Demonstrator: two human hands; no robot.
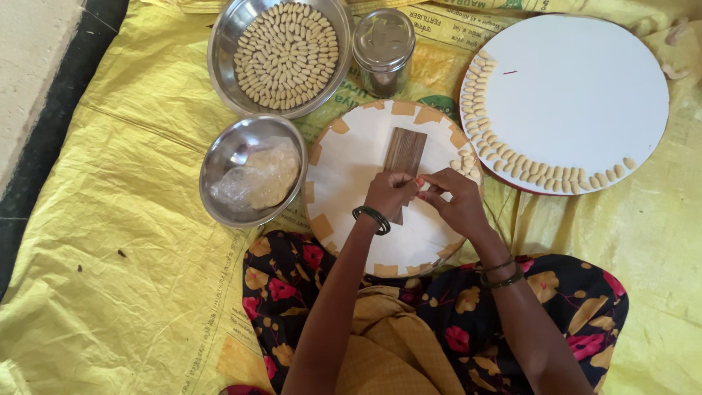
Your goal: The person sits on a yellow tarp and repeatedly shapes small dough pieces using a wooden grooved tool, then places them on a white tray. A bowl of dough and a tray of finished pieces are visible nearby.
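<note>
At the middle of the round board point(344, 172) on my lap, the wooden strip point(404, 153) is lying with its long axis pointing toward the board's far edge. My left hand point(389, 194) and right hand point(455, 199) are meeting over its near end, fingers curling tight around a small pale piece point(424, 186).

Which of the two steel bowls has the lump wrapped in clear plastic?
The smaller steel bowl, left of the taped round board; the larger bowl behind holds neat rings of pale shaped pieces.
</note>
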